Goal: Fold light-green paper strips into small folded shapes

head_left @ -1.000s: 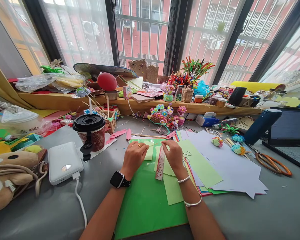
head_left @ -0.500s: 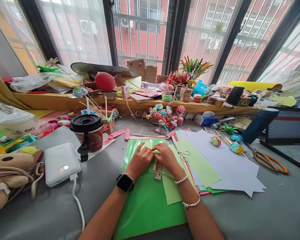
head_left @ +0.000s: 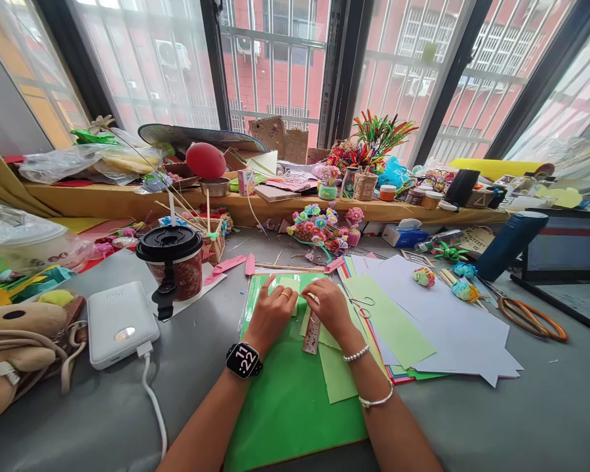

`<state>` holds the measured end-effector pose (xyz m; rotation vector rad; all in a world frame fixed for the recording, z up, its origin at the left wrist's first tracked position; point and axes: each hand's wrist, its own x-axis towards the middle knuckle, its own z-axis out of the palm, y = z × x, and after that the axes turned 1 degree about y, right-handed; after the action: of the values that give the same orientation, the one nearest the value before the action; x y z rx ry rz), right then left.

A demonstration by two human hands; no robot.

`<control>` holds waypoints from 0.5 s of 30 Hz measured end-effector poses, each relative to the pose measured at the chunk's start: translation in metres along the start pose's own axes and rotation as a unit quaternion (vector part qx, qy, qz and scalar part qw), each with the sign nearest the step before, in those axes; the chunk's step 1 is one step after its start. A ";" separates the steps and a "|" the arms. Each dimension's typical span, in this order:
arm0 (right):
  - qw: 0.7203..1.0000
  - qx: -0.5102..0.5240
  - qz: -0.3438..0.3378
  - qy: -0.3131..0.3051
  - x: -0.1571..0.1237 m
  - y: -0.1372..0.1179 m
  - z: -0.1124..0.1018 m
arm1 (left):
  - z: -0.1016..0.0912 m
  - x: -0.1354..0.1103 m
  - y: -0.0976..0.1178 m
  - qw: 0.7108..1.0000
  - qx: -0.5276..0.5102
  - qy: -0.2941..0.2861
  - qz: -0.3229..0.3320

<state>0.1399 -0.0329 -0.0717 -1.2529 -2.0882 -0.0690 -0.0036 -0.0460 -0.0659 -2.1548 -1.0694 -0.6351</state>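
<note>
On the person's left hand [head_left: 270, 313] a slim gold-coloured ring [head_left: 286, 295] circles one finger, and at that wrist sits a smartwatch [head_left: 243, 360] with a dark, rounded-corner rectangular case, a black strap, and large white digits reading 11 above 22 on its black face. Past the right hand [head_left: 328, 305], a silver-coloured bracelet [head_left: 356, 354] of small round beads wraps the wrist, and higher up hangs a thin, smooth silver-coloured bangle [head_left: 376, 398] with a small thickened knot along its band; both forearms are bare.
</note>
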 end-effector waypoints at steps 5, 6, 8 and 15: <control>0.999 -0.035 0.035 0.020 0.000 0.005 -0.003 | -0.002 -0.001 -0.003 0.999 -0.014 0.017 -0.035; 0.998 -0.043 0.043 0.025 0.000 0.006 -0.004 | -0.002 -0.001 -0.003 0.999 -0.016 0.021 -0.042; 0.996 -0.058 0.060 0.036 0.000 0.008 -0.005 | -0.002 -0.001 -0.004 0.998 -0.014 0.027 -0.056; 0.990 -0.093 0.087 0.061 0.000 0.011 -0.008 | -0.002 -0.002 -0.007 0.991 0.022 0.051 -0.121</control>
<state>0.1527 -0.0305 -0.0689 -1.5002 -1.8939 -0.2609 -0.0110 -0.0450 -0.0633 -1.9502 -1.2864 -0.8154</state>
